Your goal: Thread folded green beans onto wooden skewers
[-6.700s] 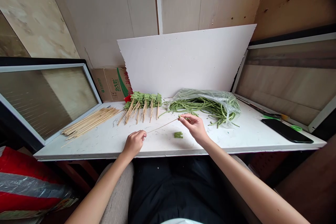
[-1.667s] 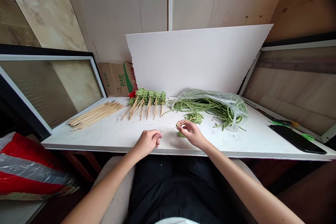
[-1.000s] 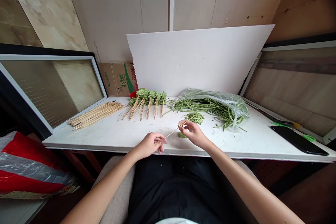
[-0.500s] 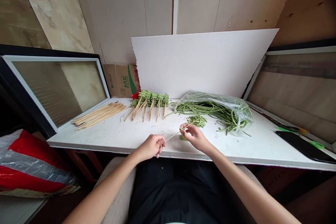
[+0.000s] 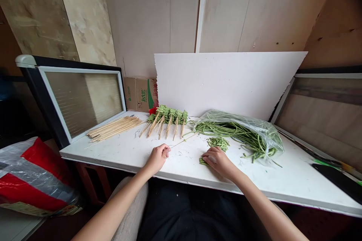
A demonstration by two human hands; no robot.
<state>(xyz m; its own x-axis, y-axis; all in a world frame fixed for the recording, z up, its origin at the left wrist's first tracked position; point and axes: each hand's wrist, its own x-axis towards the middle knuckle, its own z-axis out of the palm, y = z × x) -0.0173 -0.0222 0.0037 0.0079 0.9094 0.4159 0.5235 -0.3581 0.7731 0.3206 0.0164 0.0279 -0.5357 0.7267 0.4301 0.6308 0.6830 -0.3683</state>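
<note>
My left hand (image 5: 158, 158) is closed on the lower end of a thin wooden skewer (image 5: 175, 145), which slants up to the right and carries a small green bean piece (image 5: 184, 140). Over a small bundle of cut green beans (image 5: 202, 161) near the front edge lies my right hand (image 5: 216, 160), fingers bent down onto it; whether it grips a piece is hidden. Just behind that hand is a pile of short bean pieces (image 5: 218, 143). Finished-looking skewers of beans (image 5: 171, 115) are stacked at the back, their sticks pointing forward.
Bare skewers (image 5: 114, 128) lie in a heap on the left of the white table (image 5: 135, 160). Long green beans (image 5: 234, 130) spill from a clear plastic bag (image 5: 268, 131) at right. A black phone-like object (image 5: 336, 180) rests at the far right. Behind stands a white board (image 5: 226, 83).
My right hand has let go of the skewer and moved down to the cut beans. My left hand still holds the skewer, now showing a bean piece. The view has shifted.
</note>
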